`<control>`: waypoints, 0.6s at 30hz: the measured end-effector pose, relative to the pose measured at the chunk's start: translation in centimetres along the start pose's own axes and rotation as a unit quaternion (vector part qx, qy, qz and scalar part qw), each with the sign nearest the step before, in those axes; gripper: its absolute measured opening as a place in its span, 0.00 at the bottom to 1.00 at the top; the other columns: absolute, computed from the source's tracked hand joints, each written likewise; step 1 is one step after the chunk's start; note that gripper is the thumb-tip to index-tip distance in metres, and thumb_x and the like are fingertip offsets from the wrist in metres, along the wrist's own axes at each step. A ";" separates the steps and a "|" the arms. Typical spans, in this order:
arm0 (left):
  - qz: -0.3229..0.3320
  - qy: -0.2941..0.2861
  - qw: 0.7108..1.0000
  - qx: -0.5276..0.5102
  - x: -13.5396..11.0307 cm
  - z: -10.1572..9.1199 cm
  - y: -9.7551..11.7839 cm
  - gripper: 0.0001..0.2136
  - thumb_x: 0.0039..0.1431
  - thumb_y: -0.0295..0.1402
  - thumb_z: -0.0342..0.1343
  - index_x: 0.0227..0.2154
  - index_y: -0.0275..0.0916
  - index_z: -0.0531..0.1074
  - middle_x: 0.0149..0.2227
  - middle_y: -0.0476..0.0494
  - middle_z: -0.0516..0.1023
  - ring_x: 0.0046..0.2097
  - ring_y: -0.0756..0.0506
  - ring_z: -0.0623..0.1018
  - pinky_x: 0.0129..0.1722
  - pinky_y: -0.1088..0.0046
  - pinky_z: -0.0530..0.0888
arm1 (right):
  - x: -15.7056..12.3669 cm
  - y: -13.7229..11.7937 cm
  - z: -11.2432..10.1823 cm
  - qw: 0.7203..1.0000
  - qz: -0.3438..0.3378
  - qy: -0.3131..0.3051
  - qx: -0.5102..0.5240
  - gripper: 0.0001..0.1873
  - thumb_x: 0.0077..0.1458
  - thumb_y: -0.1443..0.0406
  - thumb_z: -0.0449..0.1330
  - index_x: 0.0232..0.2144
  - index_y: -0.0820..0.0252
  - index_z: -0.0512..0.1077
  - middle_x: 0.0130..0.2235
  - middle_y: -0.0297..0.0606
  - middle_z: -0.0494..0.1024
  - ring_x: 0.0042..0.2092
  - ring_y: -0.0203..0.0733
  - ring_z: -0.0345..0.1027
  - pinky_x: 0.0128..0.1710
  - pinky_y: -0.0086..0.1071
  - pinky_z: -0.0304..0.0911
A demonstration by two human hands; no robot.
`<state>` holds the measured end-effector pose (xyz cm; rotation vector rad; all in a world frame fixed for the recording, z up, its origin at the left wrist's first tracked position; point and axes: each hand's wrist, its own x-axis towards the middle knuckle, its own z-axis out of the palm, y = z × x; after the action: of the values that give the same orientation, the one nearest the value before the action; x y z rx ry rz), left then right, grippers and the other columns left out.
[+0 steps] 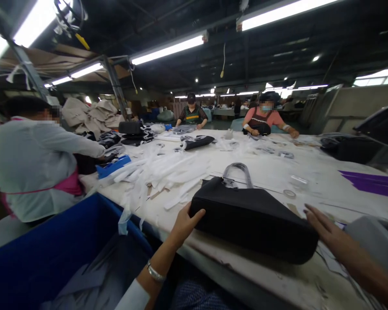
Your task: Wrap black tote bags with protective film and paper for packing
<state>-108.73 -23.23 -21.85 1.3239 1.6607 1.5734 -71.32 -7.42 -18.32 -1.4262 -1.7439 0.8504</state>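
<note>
Black, smooth-faced handbag [252, 226] at the near edge of a white-topped work table [268, 165], a hand at each end.
Hands apart: left hand [185, 223] clamped on the bag's left end, thumb in front; right hand [325, 228] fingers outstretched at the right end, contact unclear. Loose white strips [173, 165] crowd the left, grey rounded object [375, 234] the right; some room beyond the handle [247, 174]. Bag's long side plain, corners rounded; handle arched, greyish wrapping, pointing away.
</note>
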 end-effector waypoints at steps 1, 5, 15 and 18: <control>0.005 0.002 1.000 0.003 0.0 0.1 0.1 0.22 0.56 0.45 0.58 0.50 0.37 0.72 0.49 0.41 0.78 0.51 0.38 0.76 0.52 0.62 0.71 | 1.3 -0.9 -0.4 0.995 -0.058 0.016 -0.082 0.33 0.52 0.44 0.57 0.57 0.49 0.68 0.54 0.52 0.74 0.47 0.60 0.74 0.44 0.48 0.70; 0.020 0.010 1.000 0.012 0.2 0.3 0.2 0.22 0.56 0.44 0.59 0.51 0.38 0.72 0.50 0.43 0.77 0.51 0.38 0.75 0.52 0.62 0.71 | 6.4 -7.2 1.1 0.913 -0.319 -0.088 -0.239 0.21 0.56 0.49 0.55 0.47 0.47 0.76 0.49 0.43 0.78 0.47 0.58 0.74 0.47 0.51 0.69; 0.026 0.025 0.998 -0.059 -0.3 0.3 0.1 0.22 0.64 0.44 0.50 0.58 0.42 0.66 0.59 0.45 0.70 0.60 0.40 0.68 0.61 0.62 0.63 | 15.1 -14.3 20.5 0.724 -0.474 -0.441 -0.236 0.23 0.61 0.61 0.50 0.57 0.58 0.67 0.61 0.45 0.66 0.62 0.50 0.58 0.62 0.48 0.53; 0.006 0.029 0.994 -0.106 0.1 0.1 -0.4 0.22 0.68 0.44 0.41 0.57 0.42 0.67 0.59 0.46 0.69 0.60 0.41 0.67 0.62 0.63 0.62 | 15.5 -13.8 22.6 0.715 -0.466 -0.478 -0.208 0.21 0.62 0.60 0.50 0.55 0.58 0.67 0.61 0.46 0.66 0.63 0.50 0.56 0.63 0.48 0.52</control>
<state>-108.82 -23.08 -22.20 1.1906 1.4741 1.7569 -99.62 4.35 -16.72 0.0081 -3.1374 0.6157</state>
